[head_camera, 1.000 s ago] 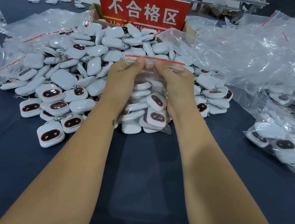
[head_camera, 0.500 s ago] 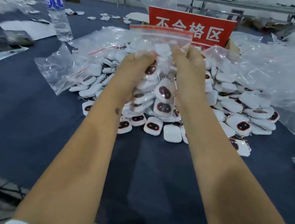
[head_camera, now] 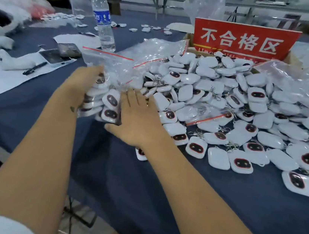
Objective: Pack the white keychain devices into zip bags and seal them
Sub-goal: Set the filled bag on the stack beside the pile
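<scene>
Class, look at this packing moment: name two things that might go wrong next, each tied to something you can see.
1. The left hand holds the filled zip bag by its side; if the red seal strip is not fully closed, devices may spill.
2. The right hand lies flat against the loose pile of white devices, so a sweep could push some off the blue table's near edge.

Looks like a factory packing or QC bench: huge heap of identical white plastic keychain devices (head_camera: 229, 106) right of the hands, red reject-area sign (head_camera: 242, 41) behind it, loose clear zip bags (head_camera: 299, 84) piled around.
</scene>
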A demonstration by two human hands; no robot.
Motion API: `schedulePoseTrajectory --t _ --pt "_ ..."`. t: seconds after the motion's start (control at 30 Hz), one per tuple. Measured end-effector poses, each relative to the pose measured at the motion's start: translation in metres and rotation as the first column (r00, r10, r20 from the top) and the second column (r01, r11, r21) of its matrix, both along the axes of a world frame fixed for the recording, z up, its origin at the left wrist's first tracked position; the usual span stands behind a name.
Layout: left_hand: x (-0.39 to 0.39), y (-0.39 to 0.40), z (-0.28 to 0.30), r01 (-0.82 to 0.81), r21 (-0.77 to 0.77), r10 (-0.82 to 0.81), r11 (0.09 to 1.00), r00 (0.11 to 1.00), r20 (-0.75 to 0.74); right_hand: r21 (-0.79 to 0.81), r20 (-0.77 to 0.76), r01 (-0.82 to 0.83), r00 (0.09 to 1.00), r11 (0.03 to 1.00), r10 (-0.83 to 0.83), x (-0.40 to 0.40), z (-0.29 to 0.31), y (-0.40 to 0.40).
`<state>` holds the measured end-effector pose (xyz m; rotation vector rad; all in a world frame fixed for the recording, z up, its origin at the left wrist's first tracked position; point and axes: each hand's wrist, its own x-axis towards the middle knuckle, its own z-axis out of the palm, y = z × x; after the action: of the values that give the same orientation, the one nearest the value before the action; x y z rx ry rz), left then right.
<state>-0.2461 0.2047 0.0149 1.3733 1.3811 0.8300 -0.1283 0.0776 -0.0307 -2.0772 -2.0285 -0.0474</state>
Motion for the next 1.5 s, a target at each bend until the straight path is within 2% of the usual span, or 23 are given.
schedulePoseTrajectory --t 0.07,0.17,0.3,0.43,0.53,0.6,0.63,0.67,0.77,0.9,0.97,1.0,1.07,1.13,1.17,1.27,1.37,1.43,1.5 --pt "0.002 -0.001 -0.013 0.035 -0.052 -0.036 0.998 0.999 -0.028 0.016 0.113 -0.003 0.994 1.0 0.001 0.008 -0.003 0.0" --pt "0.014 -0.005 -0.021 0.007 -0.077 -0.011 0.997 0.999 -0.051 0.081 0.177 -0.042 0.984 0.996 0.027 0.032 -0.001 -0.01" --pt "0.031 -0.003 -0.021 0.066 -0.027 -0.069 0.997 0.989 -0.132 0.1 0.142 0.016 0.989 0.995 -0.03 0.063 0.002 -0.037" --pt "0.038 -0.006 -0.025 0.151 -0.065 -0.158 0.986 0.977 -0.144 0.085 0.086 0.104 0.99 0.991 -0.111 0.085 0.012 -0.051" --pt "0.036 -0.01 -0.028 0.161 -0.08 -0.164 0.984 0.986 -0.025 0.133 0.09 0.186 0.976 0.974 -0.198 0.098 0.018 -0.054" --pt "0.037 -0.002 -0.026 0.065 0.004 -0.065 0.998 0.995 0.078 0.158 0.032 0.239 0.969 0.958 -0.247 0.107 0.021 -0.056" --pt "0.037 0.005 -0.025 0.004 0.061 -0.007 0.998 0.999 0.042 0.163 -0.017 0.254 0.967 0.953 -0.255 0.112 0.021 -0.057" --pt "0.037 0.013 -0.024 -0.03 0.117 0.037 0.993 0.998 -0.059 0.17 -0.067 0.261 0.965 0.95 -0.253 0.115 0.022 -0.058" --pt "0.041 0.032 -0.03 0.068 0.156 0.005 0.985 0.905 -0.425 0.241 -0.152 0.263 0.961 0.934 -0.232 0.118 0.022 -0.059" --pt "0.052 0.03 -0.023 0.212 0.129 -0.083 0.969 0.767 -0.636 0.327 -0.195 0.28 0.955 0.903 -0.225 0.12 0.024 -0.063" --pt "0.05 0.031 -0.022 0.211 0.205 -0.017 0.956 0.734 -0.679 0.323 -0.202 0.28 0.954 0.904 -0.223 0.122 0.025 -0.065" --pt "0.048 0.031 -0.024 0.172 0.259 0.05 0.95 0.738 -0.673 0.318 -0.208 0.281 0.953 0.906 -0.222 0.123 0.026 -0.065" --pt "0.045 0.027 -0.024 0.021 0.404 0.23 0.915 0.794 -0.563 0.322 -0.237 0.289 0.947 0.902 -0.218 0.124 0.026 -0.067" --pt "0.051 0.02 -0.017 -0.15 0.528 0.353 0.836 0.884 -0.307 0.344 -0.269 0.299 0.939 0.89 -0.212 0.125 0.027 -0.069" --pt "0.058 0.015 -0.012 -0.184 0.565 0.342 0.804 0.92 -0.188 0.348 -0.288 0.305 0.935 0.886 -0.209 0.127 0.026 -0.071" --pt "0.092 -0.015 0.003 -0.162 0.639 0.185 0.752 0.982 0.032 0.345 -0.34 0.336 0.915 0.877 -0.217 0.133 0.022 -0.076" --pt "0.138 -0.062 0.001 -0.012 0.765 -0.021 0.644 0.999 0.033 0.371 -0.481 0.413 0.852 0.832 -0.208 0.142 0.017 -0.087" --pt "0.17 -0.097 -0.006 0.095 0.786 -0.178 0.611 0.984 0.02 0.353 -0.645 0.498 0.743 0.792 -0.179 0.149 0.017 -0.096" --pt "0.197 -0.13 -0.013 0.219 0.737 -0.362 0.64 0.931 0.037 0.31 -0.837 0.538 0.546 0.784 -0.043 0.157 0.018 -0.107"
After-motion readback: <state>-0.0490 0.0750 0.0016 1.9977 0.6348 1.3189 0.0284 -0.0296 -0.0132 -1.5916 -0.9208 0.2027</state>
